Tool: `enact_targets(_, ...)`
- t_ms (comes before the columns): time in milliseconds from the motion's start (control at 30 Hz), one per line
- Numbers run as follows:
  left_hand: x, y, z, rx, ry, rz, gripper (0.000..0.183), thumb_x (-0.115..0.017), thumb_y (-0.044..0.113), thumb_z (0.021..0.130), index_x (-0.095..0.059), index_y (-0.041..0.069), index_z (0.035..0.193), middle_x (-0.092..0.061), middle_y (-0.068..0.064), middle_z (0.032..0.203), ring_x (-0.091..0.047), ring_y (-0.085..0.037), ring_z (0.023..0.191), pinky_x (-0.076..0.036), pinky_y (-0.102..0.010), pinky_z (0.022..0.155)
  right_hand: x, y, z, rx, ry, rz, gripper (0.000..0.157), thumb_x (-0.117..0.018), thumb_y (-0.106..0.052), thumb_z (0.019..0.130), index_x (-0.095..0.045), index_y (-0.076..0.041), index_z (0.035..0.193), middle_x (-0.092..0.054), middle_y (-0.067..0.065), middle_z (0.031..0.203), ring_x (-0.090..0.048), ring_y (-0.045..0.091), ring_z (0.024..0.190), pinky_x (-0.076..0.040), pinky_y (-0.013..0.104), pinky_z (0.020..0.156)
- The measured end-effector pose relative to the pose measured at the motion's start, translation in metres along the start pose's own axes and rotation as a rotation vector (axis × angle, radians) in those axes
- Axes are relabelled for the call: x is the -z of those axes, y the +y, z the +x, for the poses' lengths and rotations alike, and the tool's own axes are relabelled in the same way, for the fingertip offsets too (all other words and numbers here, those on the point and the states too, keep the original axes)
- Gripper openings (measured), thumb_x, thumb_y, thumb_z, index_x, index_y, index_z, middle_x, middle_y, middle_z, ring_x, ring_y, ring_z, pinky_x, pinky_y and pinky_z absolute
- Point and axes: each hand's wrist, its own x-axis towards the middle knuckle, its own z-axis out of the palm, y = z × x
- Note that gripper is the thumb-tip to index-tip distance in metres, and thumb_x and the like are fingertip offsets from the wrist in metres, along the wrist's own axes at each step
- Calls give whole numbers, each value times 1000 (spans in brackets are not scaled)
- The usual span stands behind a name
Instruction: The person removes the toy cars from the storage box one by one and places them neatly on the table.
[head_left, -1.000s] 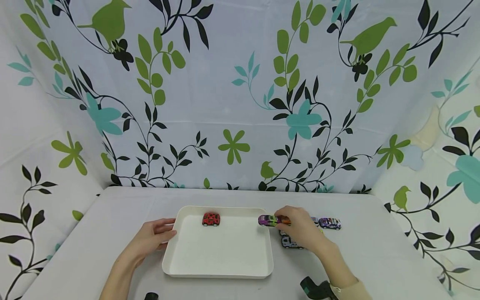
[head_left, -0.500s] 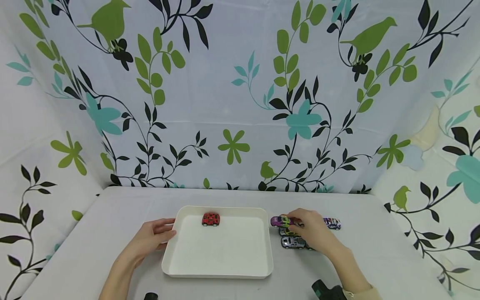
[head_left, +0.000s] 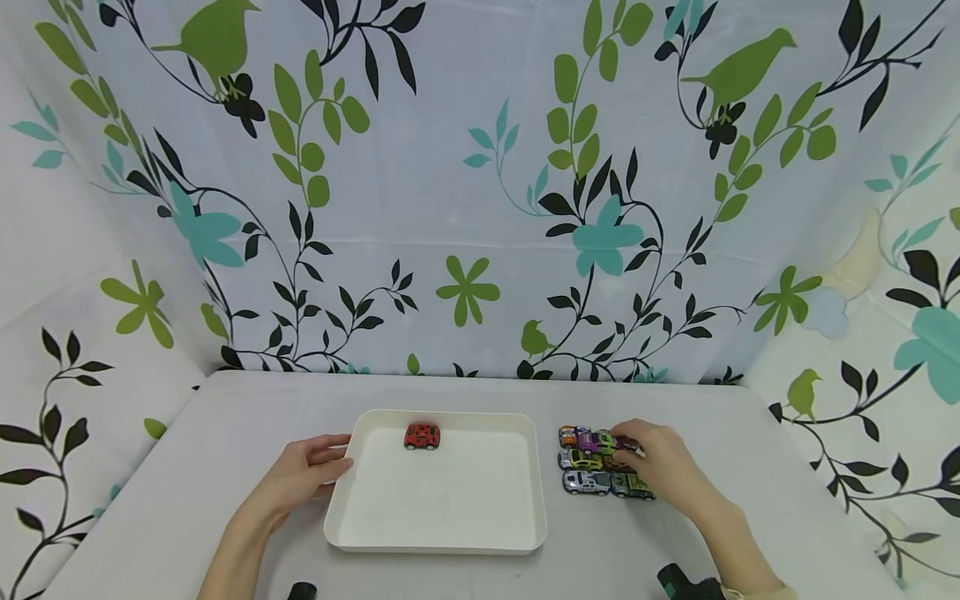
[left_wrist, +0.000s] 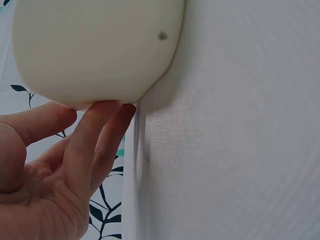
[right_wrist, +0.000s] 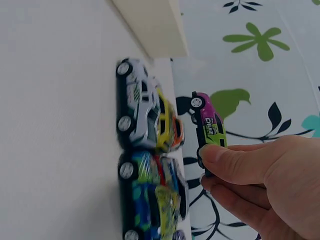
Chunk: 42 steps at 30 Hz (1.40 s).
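Note:
My right hand (head_left: 660, 457) pinches a purple-and-green toy car (right_wrist: 210, 120) between thumb and fingers. In the right wrist view the car is lifted clear of the other cars. Beneath and beside it, several toy cars stand in close rows: a silver one (head_left: 587, 482), a green-and-blue one (head_left: 632, 485), a yellow-and-black one (head_left: 576, 459) and an orange one (head_left: 567, 436). Some are partly hidden by the hand. My left hand (head_left: 303, 472) touches the left side of a white tray (head_left: 435, 508) with its fingertips. A red toy car with black spots (head_left: 422, 436) sits near the tray's far edge.
The tray lies on a white-covered table (head_left: 750, 467), with the rows of cars just to its right. A cloth wall (head_left: 405, 183) printed with leaves and birds rises behind the table's far edge. Dark wrist gear (head_left: 686, 583) shows by the right forearm.
My right hand has moved right with the purple-and-green car, from over the tray's right edge to over the rows of cars. The left hand stays at the tray; the red car stays put.

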Motion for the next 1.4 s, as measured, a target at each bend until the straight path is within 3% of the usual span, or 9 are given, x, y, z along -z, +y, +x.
enact_targets(267, -1, 1, 0, 2, 5, 0, 54, -63, 13, 98, -44, -9, 143, -57, -32, 135, -69, -30, 107, -60, -46, 87, 6, 21, -13, -21, 19, -29, 27, -79, 0, 81, -72, -1, 107, -74, 13, 104, -72, 29, 91, -60, 44, 77)
enact_targets(867, -1, 1, -1, -2, 2, 0, 53, -63, 12, 98, -44, -9, 143, -57, -32, 135, -69, -30, 107, -60, -45, 86, 18, 52, -36, -31, 74, -103, 29, -82, 1, 75, -73, 0, 102, -75, 14, 99, -72, 29, 86, -59, 47, 76)
enact_targets(1400, 0, -3, 0, 11, 9, 3, 53, -64, 14, 98, -46, -7, 144, -58, -29, 136, -70, -28, 106, -60, -43, 85, 23, 76, -47, -134, 10, -78, 28, -78, 3, 78, -71, 3, 105, -74, 18, 97, -71, 34, 87, -57, 53, 79)
